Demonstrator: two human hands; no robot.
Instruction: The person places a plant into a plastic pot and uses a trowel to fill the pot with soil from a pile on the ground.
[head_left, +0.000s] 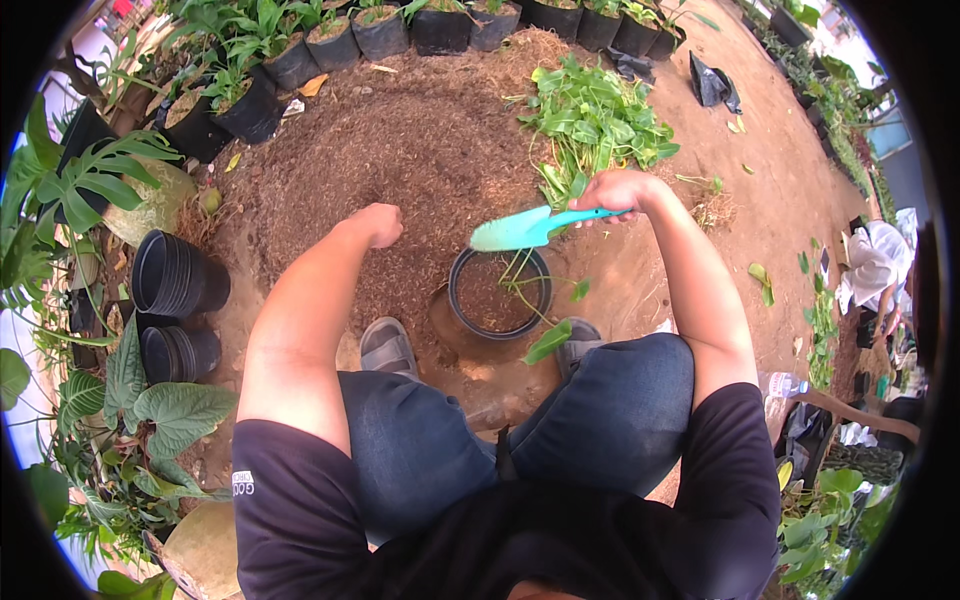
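Note:
My right hand grips the handle of a turquoise garden trowel. The trowel's blade points left, above the far rim of a round black plastic pot. Inside that pot is brown soil, and a leafy seedling leans out over its right side, partly behind the blade. Further left, my left hand is curled into a fist over a wide mound of loose brown potting mix. Nothing shows in that fist, though its underside is hidden. The pot stands between my sandalled feet.
A heap of uprooted green seedlings lies beyond my right hand. Stacked black pots stand at left. Planted black grow bags line the far edge. A plastic bottle is by my right elbow; another person is at far right.

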